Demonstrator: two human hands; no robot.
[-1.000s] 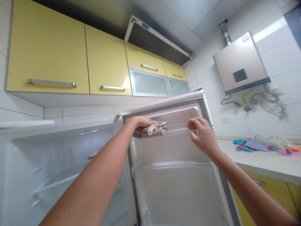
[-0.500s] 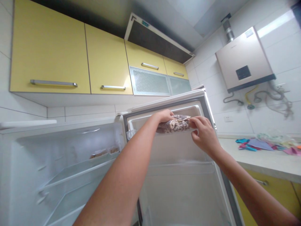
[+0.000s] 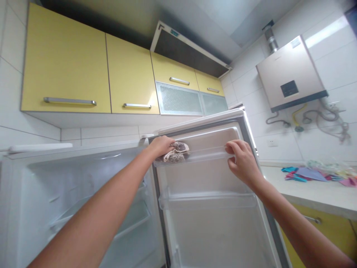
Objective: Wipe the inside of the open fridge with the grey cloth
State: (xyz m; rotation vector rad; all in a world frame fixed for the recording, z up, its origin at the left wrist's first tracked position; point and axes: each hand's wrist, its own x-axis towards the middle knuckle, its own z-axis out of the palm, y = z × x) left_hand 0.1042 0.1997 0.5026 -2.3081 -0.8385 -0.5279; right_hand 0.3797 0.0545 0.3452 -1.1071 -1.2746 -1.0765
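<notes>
My left hand (image 3: 162, 145) is closed on a folded, patterned brown and cream cloth (image 3: 178, 152). The cloth lies in the left part of the upper clear door shelf (image 3: 205, 154), against the inner side of the open fridge door (image 3: 200, 178). My right hand (image 3: 242, 158) is at the right end of that shelf, its thumb and fingers curled around the shelf's edge. Part of the cloth is hidden under my left fingers. My left forearm covers much of the fridge interior (image 3: 69, 186).
A second clear door shelf (image 3: 208, 201) sits lower on the door. Several coloured cloths (image 3: 309, 173) lie on the counter (image 3: 334, 195) at the right. Yellow cabinets (image 3: 67, 67) hang above the fridge, and a water heater (image 3: 291, 72) is on the right wall.
My left hand has slid the cloth leftward along the upper door shelf, from its right half to its left end. My right hand has stayed at the shelf's right end.
</notes>
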